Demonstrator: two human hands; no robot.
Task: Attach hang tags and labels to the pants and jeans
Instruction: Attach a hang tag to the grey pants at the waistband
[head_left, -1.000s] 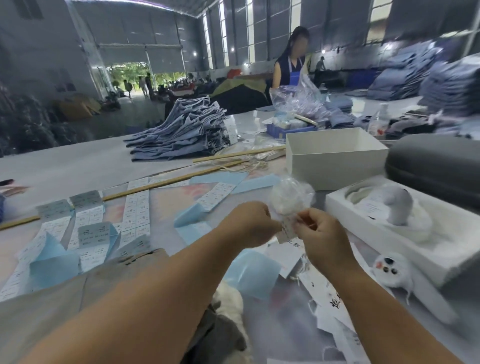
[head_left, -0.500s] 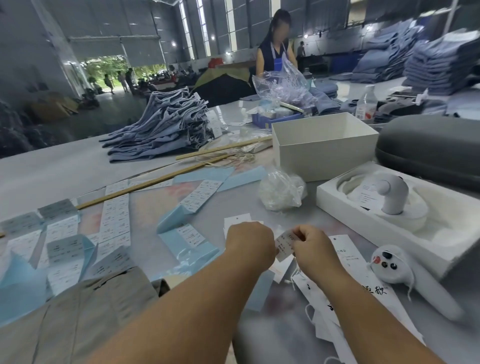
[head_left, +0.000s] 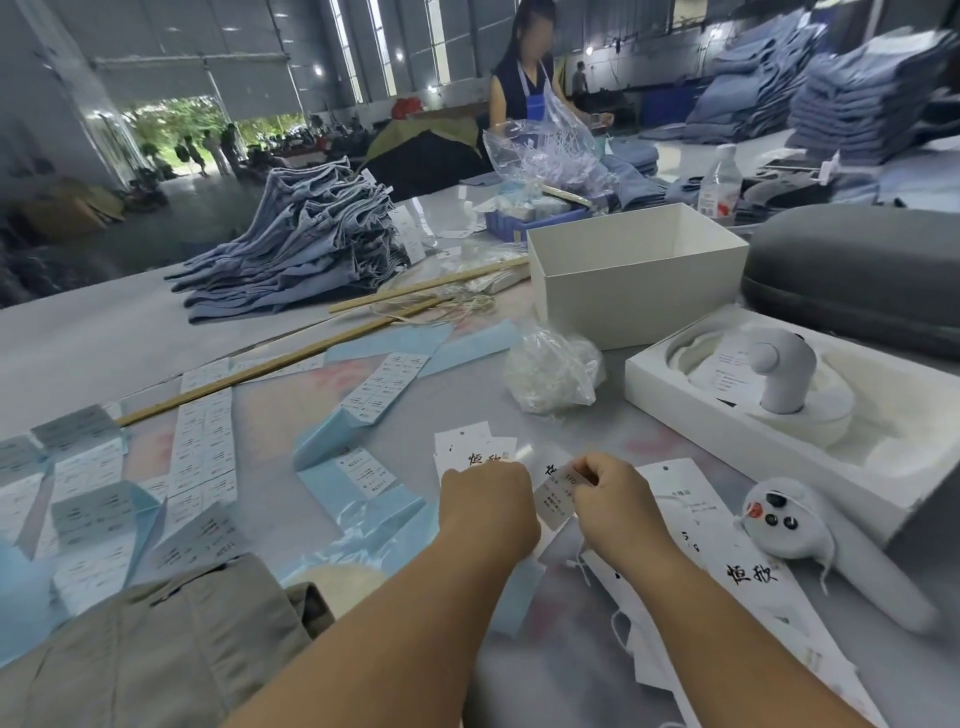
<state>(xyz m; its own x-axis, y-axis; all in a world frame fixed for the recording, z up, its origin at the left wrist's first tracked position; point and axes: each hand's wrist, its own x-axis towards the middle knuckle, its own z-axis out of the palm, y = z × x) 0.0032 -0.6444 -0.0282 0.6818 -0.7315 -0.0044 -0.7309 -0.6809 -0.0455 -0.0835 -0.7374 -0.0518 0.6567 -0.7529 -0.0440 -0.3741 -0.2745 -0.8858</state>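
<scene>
Work table (head_left: 104, 332), grey, long. Right hand (head_left: 615, 501): fingers curled, pinching the top edge of a small printed label (head_left: 558, 496), which is lifted off the surface. Left hand (head_left: 485, 501): closed in a fist just beside the label's left edge; whether it grips the label cannot be told. Hang tags (head_left: 748, 566), white with black characters, lie loose under and around both hands. Khaki pants (head_left: 156, 649) at the near left edge. Sticker sheets on blue backing (head_left: 202, 452) spread across the left. Folded jeans stack (head_left: 306, 244) further back. Small plastic bag (head_left: 553, 371), white open box (head_left: 634, 283), white controller (head_left: 779, 519) to the right.
</scene>
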